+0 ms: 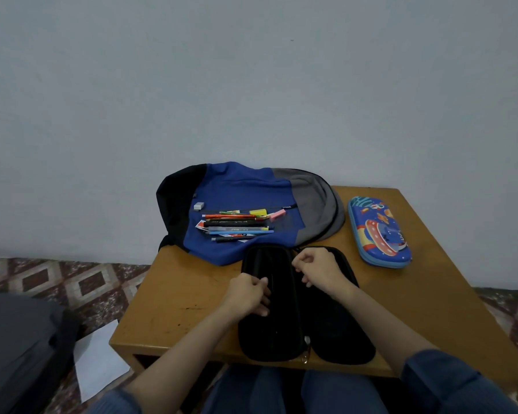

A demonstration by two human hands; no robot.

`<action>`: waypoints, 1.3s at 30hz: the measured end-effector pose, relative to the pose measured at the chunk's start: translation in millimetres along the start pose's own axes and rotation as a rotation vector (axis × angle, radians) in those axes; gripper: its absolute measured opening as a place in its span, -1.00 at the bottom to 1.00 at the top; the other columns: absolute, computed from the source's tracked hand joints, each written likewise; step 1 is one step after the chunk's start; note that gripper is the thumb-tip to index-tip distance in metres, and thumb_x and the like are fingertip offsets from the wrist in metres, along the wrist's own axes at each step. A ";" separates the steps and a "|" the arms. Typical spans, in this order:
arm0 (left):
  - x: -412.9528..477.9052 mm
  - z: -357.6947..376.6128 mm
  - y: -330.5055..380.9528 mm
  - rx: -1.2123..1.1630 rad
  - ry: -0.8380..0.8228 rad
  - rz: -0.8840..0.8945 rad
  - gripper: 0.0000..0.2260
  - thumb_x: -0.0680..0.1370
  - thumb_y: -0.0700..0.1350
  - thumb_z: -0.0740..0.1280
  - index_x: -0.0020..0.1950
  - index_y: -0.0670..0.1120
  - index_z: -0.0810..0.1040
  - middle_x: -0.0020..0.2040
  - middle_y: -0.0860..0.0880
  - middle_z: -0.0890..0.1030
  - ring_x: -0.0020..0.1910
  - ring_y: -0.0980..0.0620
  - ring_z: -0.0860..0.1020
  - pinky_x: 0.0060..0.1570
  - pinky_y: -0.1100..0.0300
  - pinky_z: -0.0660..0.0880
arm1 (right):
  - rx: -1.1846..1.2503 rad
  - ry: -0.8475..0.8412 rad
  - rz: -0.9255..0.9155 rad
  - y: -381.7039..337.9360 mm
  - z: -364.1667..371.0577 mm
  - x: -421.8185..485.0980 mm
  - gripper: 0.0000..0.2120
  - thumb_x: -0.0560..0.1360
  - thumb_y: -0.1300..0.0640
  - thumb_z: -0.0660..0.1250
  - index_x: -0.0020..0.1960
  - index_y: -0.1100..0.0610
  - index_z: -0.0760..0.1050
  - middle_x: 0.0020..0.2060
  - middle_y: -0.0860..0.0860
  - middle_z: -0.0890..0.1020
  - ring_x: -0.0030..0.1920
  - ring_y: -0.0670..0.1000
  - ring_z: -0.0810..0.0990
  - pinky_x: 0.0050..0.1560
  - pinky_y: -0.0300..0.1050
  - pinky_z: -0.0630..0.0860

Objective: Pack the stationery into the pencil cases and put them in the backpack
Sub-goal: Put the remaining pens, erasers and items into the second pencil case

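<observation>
A black pencil case lies opened flat at the table's front edge, its two halves side by side. My left hand rests on the left half, fingers curled at that half's inner side. My right hand is over the right half, its curled fingers pinching at the case's middle seam. Behind the case a blue, black and grey backpack lies flat. On it sit several pens and pencils, a white eraser and a pink eraser. A blue cartoon pencil case lies shut at the right.
The small wooden table stands against a pale wall. A dark bag and a white sheet of paper lie on the patterned floor at the left. My knees are under the table's front edge.
</observation>
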State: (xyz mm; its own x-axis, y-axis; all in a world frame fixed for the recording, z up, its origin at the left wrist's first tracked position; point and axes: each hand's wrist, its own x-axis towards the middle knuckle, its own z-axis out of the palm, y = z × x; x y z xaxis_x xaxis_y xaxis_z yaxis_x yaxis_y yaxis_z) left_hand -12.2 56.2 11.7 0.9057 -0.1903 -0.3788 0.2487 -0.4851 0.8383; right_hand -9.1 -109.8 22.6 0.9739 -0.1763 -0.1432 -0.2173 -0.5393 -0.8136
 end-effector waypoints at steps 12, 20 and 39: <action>6.6 9.8 -7.2 0.025 -0.084 0.054 -0.83 0.47 -0.26 0.37 -0.21 -0.07 0.41 -0.19 -0.09 0.54 -0.21 -0.01 0.53 -0.17 0.16 0.47 | -0.648 -0.158 -0.235 30.7 -16.6 7.4 -0.44 0.55 -0.07 0.24 0.50 -0.08 0.14 0.51 -0.10 0.13 0.44 -0.02 0.28 0.34 -0.10 0.34; 8.1 9.1 -0.8 -0.157 -0.159 0.002 -0.77 0.53 -0.25 0.31 0.15 -0.13 0.37 0.02 -0.11 0.56 -0.10 0.03 0.54 -0.29 0.27 0.48 | -0.712 -0.267 -0.219 24.4 -19.1 13.6 -0.38 0.57 -0.06 0.20 0.54 -0.02 0.02 0.53 -0.13 0.03 0.45 0.06 0.27 0.35 -0.02 0.34; 87.8 -84.8 15.9 0.691 0.400 0.450 -0.78 0.56 -0.19 0.26 0.17 -0.18 0.57 0.14 -0.15 0.59 0.09 -0.08 0.55 0.02 0.12 0.48 | -0.648 -0.338 -0.192 32.0 -20.4 22.2 -0.37 0.58 -0.07 0.18 0.54 -0.03 -0.03 0.53 -0.14 -0.03 0.47 0.05 0.23 0.38 -0.06 0.29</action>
State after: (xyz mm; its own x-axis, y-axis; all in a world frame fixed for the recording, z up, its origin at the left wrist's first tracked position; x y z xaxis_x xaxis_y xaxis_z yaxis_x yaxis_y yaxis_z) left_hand 100.4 104.1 25.0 0.9508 -0.2377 0.1985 -0.3003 -0.8641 0.4038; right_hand 4.2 -147.8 4.9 0.9431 0.1754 -0.2824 0.0645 -0.9299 -0.3621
